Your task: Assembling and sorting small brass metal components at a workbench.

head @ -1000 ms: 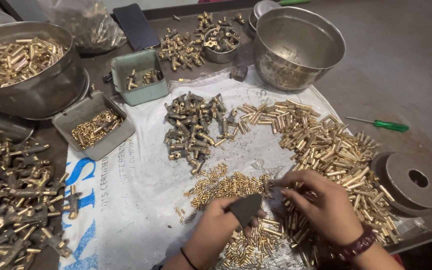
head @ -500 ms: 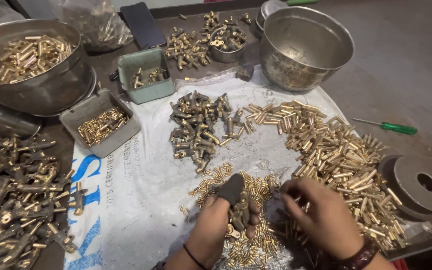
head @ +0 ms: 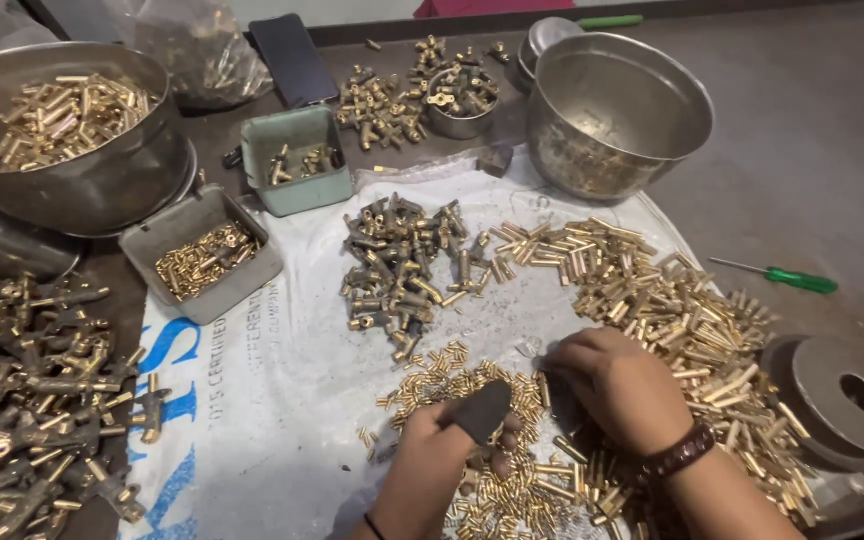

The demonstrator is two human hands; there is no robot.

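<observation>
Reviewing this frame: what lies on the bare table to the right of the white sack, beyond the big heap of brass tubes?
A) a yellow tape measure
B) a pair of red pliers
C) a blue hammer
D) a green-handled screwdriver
D: a green-handled screwdriver lies alone on the bare table, just right of the heap of brass tubes on the white sack; no pliers, tape measure or hammer shows.
</observation>
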